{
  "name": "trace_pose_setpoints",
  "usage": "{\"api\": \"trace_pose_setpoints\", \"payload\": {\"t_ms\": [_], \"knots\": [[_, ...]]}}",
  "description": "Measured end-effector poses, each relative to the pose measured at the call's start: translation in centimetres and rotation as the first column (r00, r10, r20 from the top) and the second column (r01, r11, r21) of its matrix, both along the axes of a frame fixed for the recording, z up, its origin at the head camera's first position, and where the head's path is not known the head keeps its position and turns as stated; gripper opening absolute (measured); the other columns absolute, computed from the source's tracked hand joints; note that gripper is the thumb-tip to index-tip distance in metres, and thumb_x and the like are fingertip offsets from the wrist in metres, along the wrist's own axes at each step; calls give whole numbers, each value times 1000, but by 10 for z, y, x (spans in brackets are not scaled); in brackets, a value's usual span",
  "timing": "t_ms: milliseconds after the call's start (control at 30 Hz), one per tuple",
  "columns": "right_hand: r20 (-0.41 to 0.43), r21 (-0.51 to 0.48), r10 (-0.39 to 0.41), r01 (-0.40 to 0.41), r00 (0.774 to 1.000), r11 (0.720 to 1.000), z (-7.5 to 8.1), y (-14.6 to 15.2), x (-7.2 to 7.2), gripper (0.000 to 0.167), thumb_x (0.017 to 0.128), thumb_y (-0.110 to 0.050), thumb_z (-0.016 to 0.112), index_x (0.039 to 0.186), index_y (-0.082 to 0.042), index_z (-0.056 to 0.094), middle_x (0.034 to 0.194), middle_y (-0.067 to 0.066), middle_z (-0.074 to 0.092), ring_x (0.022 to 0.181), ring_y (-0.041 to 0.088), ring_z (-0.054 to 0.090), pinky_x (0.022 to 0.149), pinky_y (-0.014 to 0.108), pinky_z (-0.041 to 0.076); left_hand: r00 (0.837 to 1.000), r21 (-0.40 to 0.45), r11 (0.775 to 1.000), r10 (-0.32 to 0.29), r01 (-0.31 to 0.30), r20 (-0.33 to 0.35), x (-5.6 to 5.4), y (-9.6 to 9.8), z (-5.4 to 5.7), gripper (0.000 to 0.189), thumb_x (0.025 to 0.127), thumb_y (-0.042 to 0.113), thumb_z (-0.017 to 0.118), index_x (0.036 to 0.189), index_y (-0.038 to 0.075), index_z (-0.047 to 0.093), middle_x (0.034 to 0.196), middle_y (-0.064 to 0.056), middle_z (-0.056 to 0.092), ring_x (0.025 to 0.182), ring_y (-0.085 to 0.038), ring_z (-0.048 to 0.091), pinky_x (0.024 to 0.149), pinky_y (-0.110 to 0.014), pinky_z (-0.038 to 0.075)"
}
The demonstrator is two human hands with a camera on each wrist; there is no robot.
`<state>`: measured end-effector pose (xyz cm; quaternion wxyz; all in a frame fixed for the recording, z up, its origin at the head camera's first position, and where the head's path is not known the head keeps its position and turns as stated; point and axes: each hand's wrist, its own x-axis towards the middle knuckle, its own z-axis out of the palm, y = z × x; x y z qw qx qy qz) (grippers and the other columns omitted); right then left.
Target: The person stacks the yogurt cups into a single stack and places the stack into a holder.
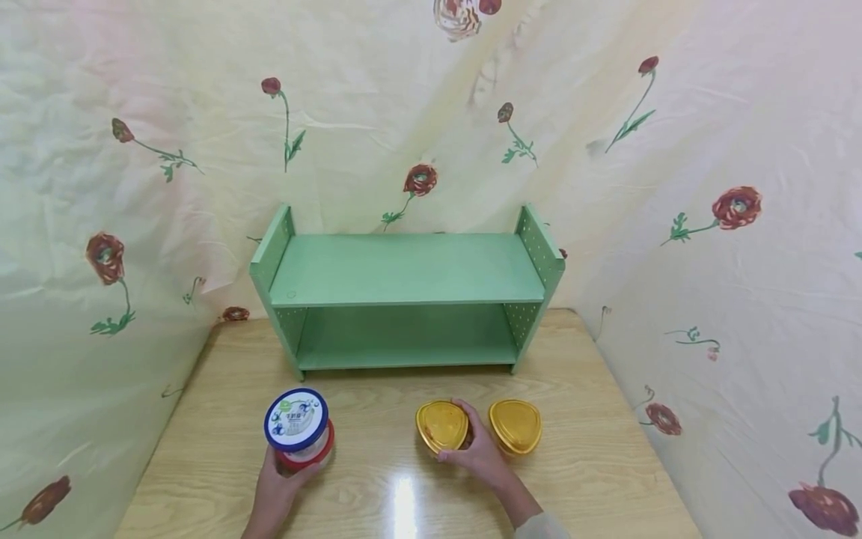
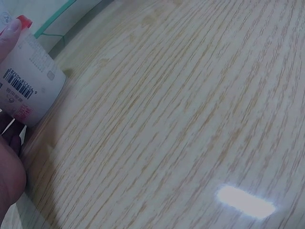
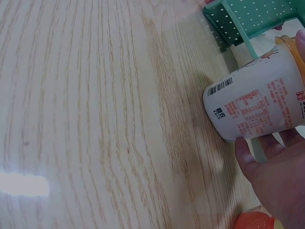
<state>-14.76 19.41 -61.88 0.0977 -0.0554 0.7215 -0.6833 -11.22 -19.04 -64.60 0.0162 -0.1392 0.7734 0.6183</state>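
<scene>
At the left of the table, my left hand [image 1: 277, 486] grips a white tub with a red lid [image 1: 323, 451], its thumb up at the lid in the left wrist view. Stacked on that lid is a second tub with a blue-rimmed lid [image 1: 296, 421]. Fingers and thumb of my right hand [image 1: 486, 458] curl around a white cup with a yellow lid [image 1: 442, 425]. Printed text and a barcode show on this cup's side [image 3: 257, 98] in the right wrist view. Just right of that hand stands another yellow-lidded cup [image 1: 515, 425].
A green two-level shelf [image 1: 407, 269] with raised, perforated side panels stands at the back of the wooden table [image 1: 377, 479]. Flower-printed cloth [image 1: 364, 150] hangs behind the table and along both sides.
</scene>
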Motion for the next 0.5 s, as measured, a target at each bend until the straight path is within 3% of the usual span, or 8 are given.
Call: {"api": "trace_pose_setpoints", "payload": {"t_ms": [267,500], "knots": [[17,-35,26,-25,1000,999,0,1,1,106,73,-1,89,157,-11,26,156,20,30,139,39,38,99,25,49,1000,-11,1000,-6,6,-1,1,0,-1,119,76,31,90,161,7,9,158,-25,28,146,-43,25,120,-60,20],[9,-24,-6,6,1000,1000,2,-1,2,102,73,-2,90,156,-15,31,156,21,32,139,38,39,100,23,47,1000,-3,1000,-3,3,-13,1,1,0,116,77,29,89,161,7,12,157,-25,29,146,-42,26,120,-59,21]]}}
